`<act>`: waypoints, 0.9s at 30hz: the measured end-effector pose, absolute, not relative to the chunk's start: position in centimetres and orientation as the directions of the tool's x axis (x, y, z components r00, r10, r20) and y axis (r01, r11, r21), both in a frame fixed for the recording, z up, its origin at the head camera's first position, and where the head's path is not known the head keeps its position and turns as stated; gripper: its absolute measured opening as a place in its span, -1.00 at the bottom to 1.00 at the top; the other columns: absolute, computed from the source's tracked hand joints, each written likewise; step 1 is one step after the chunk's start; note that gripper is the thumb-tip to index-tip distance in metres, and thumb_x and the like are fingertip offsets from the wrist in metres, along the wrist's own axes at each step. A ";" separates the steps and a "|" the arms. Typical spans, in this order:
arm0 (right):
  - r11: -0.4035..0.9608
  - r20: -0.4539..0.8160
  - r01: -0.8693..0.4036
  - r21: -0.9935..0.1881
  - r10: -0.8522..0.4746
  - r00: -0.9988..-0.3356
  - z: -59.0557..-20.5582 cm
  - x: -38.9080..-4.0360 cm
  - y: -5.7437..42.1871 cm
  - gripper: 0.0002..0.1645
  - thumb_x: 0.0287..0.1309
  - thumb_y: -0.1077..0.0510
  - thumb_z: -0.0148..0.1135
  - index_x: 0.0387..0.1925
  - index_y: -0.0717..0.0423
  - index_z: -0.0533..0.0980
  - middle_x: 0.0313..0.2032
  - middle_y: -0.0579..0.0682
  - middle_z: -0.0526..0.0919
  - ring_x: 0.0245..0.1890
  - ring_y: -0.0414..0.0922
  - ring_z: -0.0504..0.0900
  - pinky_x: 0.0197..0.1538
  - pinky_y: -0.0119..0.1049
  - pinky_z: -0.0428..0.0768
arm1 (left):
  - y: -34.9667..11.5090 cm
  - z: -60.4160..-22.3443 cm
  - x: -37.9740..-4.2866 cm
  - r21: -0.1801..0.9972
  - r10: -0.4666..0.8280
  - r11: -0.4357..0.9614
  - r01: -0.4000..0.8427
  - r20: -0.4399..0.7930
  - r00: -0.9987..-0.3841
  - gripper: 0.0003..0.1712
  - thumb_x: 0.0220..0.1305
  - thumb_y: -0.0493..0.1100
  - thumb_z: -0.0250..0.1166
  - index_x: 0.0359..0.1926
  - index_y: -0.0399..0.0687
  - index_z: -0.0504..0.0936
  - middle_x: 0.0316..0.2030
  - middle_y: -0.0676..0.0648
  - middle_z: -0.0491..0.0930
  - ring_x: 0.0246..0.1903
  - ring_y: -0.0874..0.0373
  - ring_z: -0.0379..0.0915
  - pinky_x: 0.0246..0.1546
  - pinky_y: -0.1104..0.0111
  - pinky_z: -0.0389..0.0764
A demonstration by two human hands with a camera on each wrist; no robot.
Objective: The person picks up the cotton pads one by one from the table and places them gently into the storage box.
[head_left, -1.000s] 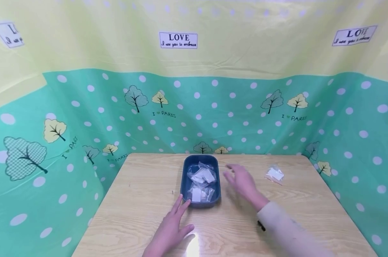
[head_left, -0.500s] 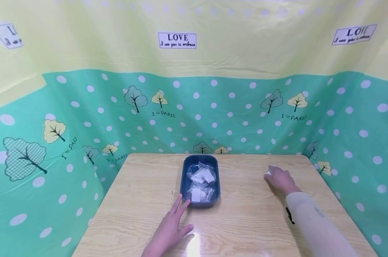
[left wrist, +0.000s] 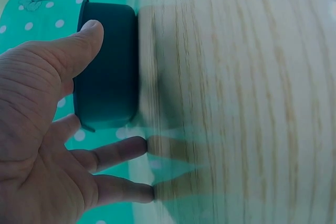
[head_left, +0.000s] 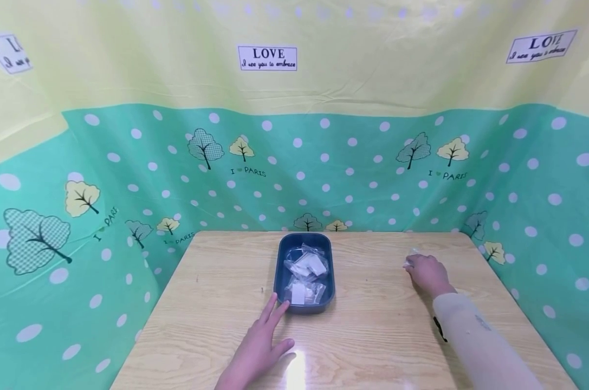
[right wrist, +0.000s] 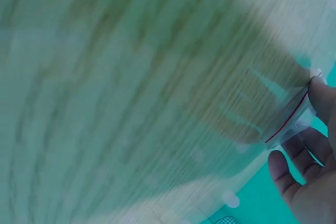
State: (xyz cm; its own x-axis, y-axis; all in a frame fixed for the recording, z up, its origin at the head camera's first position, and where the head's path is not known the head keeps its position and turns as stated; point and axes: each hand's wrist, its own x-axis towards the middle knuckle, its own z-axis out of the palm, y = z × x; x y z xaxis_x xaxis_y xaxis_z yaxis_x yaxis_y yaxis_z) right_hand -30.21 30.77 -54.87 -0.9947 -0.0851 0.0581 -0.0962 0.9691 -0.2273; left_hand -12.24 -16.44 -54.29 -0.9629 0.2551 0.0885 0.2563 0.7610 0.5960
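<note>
A dark blue rectangular tub (head_left: 277,271) stands at the back middle of the table, with several clear plastic bags (head_left: 308,265) holding white pieces inside. My left hand (head_left: 256,346) is spread, its fingertips at the tub's near left corner; the left wrist view shows its thumb in front of the tub's wall (left wrist: 113,66). Over at the right, my right hand (head_left: 428,275) pinches a small clear zip bag between thumb and fingers. In the right wrist view this zip bag (right wrist: 294,116) shows a red seal line; the hand hides most of it in the head view.
The wooden table (head_left: 216,276) has a glossy top. A green and yellow printed curtain (head_left: 323,168) hangs behind it and along both sides.
My right hand has moved right from beside the tub to the lone zip bag and taken hold of it. My left hand has stayed at the tub.
</note>
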 end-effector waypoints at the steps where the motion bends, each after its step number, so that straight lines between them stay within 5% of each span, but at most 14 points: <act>1: 0.968 0.067 -0.095 -0.234 -0.081 -0.994 -55.0 -30.3 30.8 -0.57 0.56 0.07 0.17 0.19 0.32 0.64 0.18 0.39 0.71 0.15 0.47 0.64 0.14 0.40 0.64 | -16.4 -54.3 -12.2 0.597 0.253 0.761 0.254 0.086 -0.963 0.00 0.31 0.10 0.52 0.66 0.13 0.26 0.73 -0.22 -0.05 0.42 -0.55 0.35 0.26 -0.53 0.46; 9: 0.952 0.189 -0.070 -0.299 -0.012 -0.982 -55.5 -30.3 30.9 -0.73 0.45 0.12 0.31 -0.02 0.20 0.77 0.05 0.36 0.78 0.05 0.42 0.69 -0.02 0.38 0.62 | -16.6 -54.6 -12.5 0.596 0.252 0.765 0.243 0.069 -0.965 0.00 0.33 0.11 0.50 0.68 0.17 0.22 0.74 -0.18 -0.08 0.44 -0.55 0.34 0.27 -0.51 0.47; 19: 0.893 0.360 -0.186 -0.410 -0.029 -0.933 -53.5 -30.3 30.0 -0.75 0.43 0.19 0.34 0.02 0.19 0.78 0.18 0.43 0.68 0.18 0.46 0.61 0.24 0.42 0.56 | -16.5 -54.5 -12.4 0.590 0.253 0.767 0.251 0.082 -0.964 0.01 0.31 0.11 0.51 0.66 0.14 0.25 0.73 -0.21 -0.05 0.42 -0.55 0.35 0.25 -0.52 0.48; 27: 0.832 0.412 -0.327 -0.448 -0.133 -0.902 -50.5 -30.4 24.1 -0.76 0.35 0.17 0.44 -0.01 0.17 0.79 0.18 0.36 0.72 0.21 0.40 0.63 0.29 0.37 0.59 | -16.4 -54.5 -12.3 0.594 0.252 0.765 0.251 0.083 -0.964 0.01 0.30 0.11 0.52 0.66 0.16 0.25 0.73 -0.20 -0.04 0.39 -0.58 0.38 0.21 -0.54 0.49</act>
